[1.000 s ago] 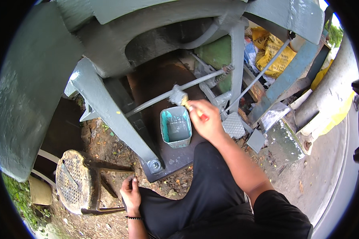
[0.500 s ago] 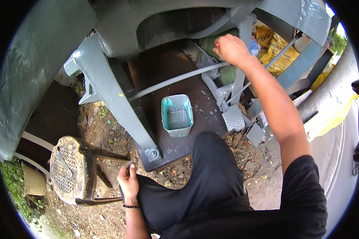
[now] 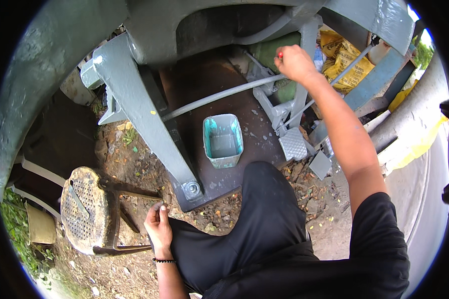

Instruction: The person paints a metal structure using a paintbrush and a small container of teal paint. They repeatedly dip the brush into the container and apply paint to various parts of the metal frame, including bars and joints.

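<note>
My right hand (image 3: 295,64) is closed around a handle with a red end (image 3: 280,55); the rest of what it holds is hidden. It is beside a grey-painted upright of a machine frame, above the end of a grey crossbar (image 3: 224,96). On my left knee lies my left hand (image 3: 158,227), fingers curled and thumb up, with no held thing visible. A square tub (image 3: 223,162) of grey paint, smeared turquoise inside, stands on the dark base plate (image 3: 219,187) in front of my knees. The slanted grey leg (image 3: 147,112) of the frame rises to its left.
A worn stool (image 3: 87,212) with a perforated seat stands at my left. Right of the tub are a grey ribbed pedal (image 3: 293,144) and thin rods. Yellow printed sacks (image 3: 351,62) lie beyond my right arm. Leaves and debris cover the ground. A large grey machine body (image 3: 149,30) overhangs the area.
My right hand has shifted slightly right and down beside the upright, keeping its grip. The view has moved a little; my left hand stays at my knee.
</note>
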Action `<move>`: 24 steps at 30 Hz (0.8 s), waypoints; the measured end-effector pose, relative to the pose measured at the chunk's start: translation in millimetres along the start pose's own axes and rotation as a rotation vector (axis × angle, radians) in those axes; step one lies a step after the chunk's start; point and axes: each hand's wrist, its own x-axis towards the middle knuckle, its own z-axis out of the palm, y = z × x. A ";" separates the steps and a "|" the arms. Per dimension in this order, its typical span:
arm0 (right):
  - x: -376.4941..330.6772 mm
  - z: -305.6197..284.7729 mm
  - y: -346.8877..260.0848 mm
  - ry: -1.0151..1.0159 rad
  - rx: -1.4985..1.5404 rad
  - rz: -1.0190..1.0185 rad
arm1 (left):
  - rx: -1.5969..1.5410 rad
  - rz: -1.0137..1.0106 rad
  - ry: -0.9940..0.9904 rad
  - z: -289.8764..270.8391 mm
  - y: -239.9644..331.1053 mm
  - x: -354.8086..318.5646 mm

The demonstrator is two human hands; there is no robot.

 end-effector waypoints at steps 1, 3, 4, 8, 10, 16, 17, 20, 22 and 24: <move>-2.9 3.1 -4.0 -0.050 0.021 0.006 | 0.005 -0.001 0.004 0.4 -0.1 -0.1; -3.5 4.9 -10.4 -0.088 0.183 -0.034 | 0.010 0.000 0.004 0.9 -0.1 -0.2; -2.3 5.3 -13.7 -0.141 0.244 -0.029 | 0.009 0.002 0.004 0.7 0.1 -0.4; 2.5 -8.4 -4.8 -0.177 0.645 0.036 | 0.071 0.002 0.018 -0.5 -0.3 -2.5; 1.1 -9.7 -1.0 -0.073 0.317 -0.055 | 0.030 0.007 0.014 0.4 -0.5 -2.8; -15.5 3.6 -25.1 -0.071 0.183 -0.064 | 0.038 0.013 -0.012 4.8 -0.3 0.5; -18.3 4.1 -31.9 -0.086 0.278 -0.029 | 0.044 0.018 -0.013 5.4 -0.3 1.0; -24.3 4.9 -48.0 -0.173 0.738 0.064 | 0.086 0.009 -0.023 6.0 -0.3 1.6; -26.7 8.7 -51.0 -0.178 0.984 0.077 | 0.090 0.013 -0.026 6.1 -0.7 1.6; -27.4 15.7 -48.1 -0.107 1.125 0.002 | 0.078 0.021 -0.012 6.8 -1.6 1.5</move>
